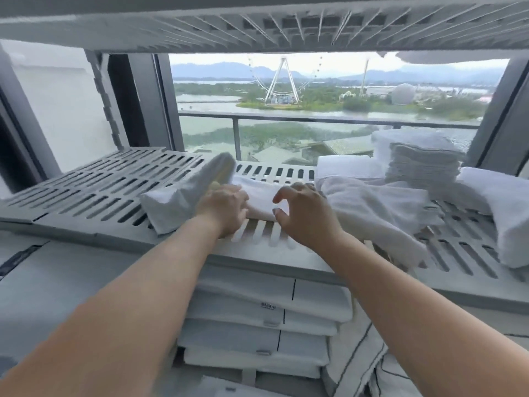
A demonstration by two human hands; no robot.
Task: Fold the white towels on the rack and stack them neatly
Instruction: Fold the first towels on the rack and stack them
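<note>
On the middle of the slatted grey rack shelf point(86, 196) lies one white towel point(257, 202), stretched left to right near the front edge, and both of the person's hands are at it. The left hand point(221, 209) rests on the towel's middle with its back up. Part of the cloth rises in a blur just past it toward the window point(217, 133), and whether the fingers pinch that part or only press down cannot be told. The right hand point(303, 216) hovers just beside the left, over the towel's right end — fingers curled like a loose claw, thumb apart from them, nothing held.

Four more white things sit to the right on the same shelf:
- one crumpled towel point(378, 204) spilling toward the front edge
- one folded towel point(343, 169) behind it
- one tall stack of folded cloths point(423, 164) at the back, its layers too fine to count
- one rolled towel point(512, 222) at the right edge of the view

Under the shelf, a pile of folded linens point(257, 310) shows at least four layers. A second slatted shelf point(286, 27) runs overhead. Beyond the window stands one Ferris wheel point(282, 78).
</note>
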